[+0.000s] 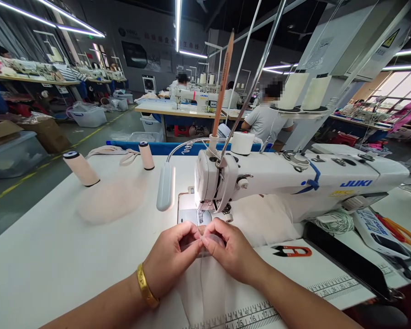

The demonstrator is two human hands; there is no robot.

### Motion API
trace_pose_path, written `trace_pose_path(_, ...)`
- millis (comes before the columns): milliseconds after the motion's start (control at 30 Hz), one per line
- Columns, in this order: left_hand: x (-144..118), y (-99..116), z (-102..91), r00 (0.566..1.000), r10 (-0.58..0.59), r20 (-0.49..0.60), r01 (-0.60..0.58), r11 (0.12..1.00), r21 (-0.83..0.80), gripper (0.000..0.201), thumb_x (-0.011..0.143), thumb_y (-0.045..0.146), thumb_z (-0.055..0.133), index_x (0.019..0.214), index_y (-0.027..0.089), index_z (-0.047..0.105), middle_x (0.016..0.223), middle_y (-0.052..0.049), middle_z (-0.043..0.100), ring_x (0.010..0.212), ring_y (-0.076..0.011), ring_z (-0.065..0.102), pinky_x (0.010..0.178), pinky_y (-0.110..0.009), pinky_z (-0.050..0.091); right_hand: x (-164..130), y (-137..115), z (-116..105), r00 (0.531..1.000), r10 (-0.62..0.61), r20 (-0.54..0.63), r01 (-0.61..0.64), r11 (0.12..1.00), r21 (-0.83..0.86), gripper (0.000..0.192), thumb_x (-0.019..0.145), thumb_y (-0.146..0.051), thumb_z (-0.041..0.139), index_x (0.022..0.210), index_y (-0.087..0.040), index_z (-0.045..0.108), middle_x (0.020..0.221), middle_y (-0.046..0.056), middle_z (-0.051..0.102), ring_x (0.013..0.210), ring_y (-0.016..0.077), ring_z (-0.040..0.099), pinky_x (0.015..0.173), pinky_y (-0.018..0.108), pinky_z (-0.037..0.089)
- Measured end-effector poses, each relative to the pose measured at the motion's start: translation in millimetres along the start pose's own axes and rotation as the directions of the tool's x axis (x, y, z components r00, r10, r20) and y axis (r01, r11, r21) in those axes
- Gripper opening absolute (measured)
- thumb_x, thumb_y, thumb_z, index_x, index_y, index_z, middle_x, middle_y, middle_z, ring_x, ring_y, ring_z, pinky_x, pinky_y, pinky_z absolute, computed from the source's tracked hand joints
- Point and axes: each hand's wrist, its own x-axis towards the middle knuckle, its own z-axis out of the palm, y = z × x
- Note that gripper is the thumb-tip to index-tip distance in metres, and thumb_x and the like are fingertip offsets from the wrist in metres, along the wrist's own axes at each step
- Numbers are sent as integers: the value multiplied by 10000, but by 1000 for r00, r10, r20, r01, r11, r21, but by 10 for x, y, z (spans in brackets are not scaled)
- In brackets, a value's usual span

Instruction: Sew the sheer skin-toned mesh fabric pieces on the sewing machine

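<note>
Both hands meet just in front of the needle area of a white sewing machine (pixel 260 171). My left hand (pixel 173 256), with a gold bangle at the wrist, pinches the edge of a sheer pale fabric (pixel 205 288). Thumb and forefinger of my right hand (pixel 234 251) pinch the same fabric, fingertips nearly touching the left ones. The fabric hangs from the fingers toward the table's front edge. Behind the fingertips is the presser foot (pixel 201 216), partly hidden by the hands. A small tan piece shows between the hands; I cannot make out what it is.
Thread snips (pixel 292 251), a black phone (pixel 345 260) and a coiled cable (pixel 334 221) lie to the right. More sheer fabric (pixel 111 201) and two peach thread cones (pixel 81 169) are at left. A printed ruler (pixel 253 317) runs along the front edge. Co-workers sit beyond.
</note>
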Motion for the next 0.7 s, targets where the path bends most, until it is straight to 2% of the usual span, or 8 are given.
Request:
trace_pose_path(133,3,-15,27,1000,-19,-25,18,1000,-15,244,835,437,643,770,213,571,774,-19,675,699,-179,579,631,-281,470,-2,13,16,1000,-4,-31,4,1000,0,119,907,-246,595,798,-224,551,740,-36,578,726,154,513,661,260,377)
trace_pose_path(333,13,18,29,999,-43,-3,43,998,-39,204,814,412,636,815,210,601,702,21,594,634,-144,500,587,-254,418,-1,46,42,999,-22,-45,21,1000,-24,121,904,-239,593,790,-225,554,734,-34,584,710,151,520,644,259,378)
trace_pose_path(500,11,12,18,999,-38,-27,38,999,-18,256,796,438,642,722,211,549,649,30,533,613,-135,457,570,-249,396,-12,49,41,998,-20,-51,19,1000,-17,136,894,-246,584,771,-226,529,709,-37,559,693,149,501,629,258,366)
trace_pose_path(700,11,-5,36,999,-20,-42,17,997,-71,267,779,427,660,707,218,510,705,3,597,660,-157,528,603,-268,444,-24,29,53,997,-27,-73,25,999,-28,133,868,-245,589,749,-225,534,704,-36,547,687,148,491,636,260,370)
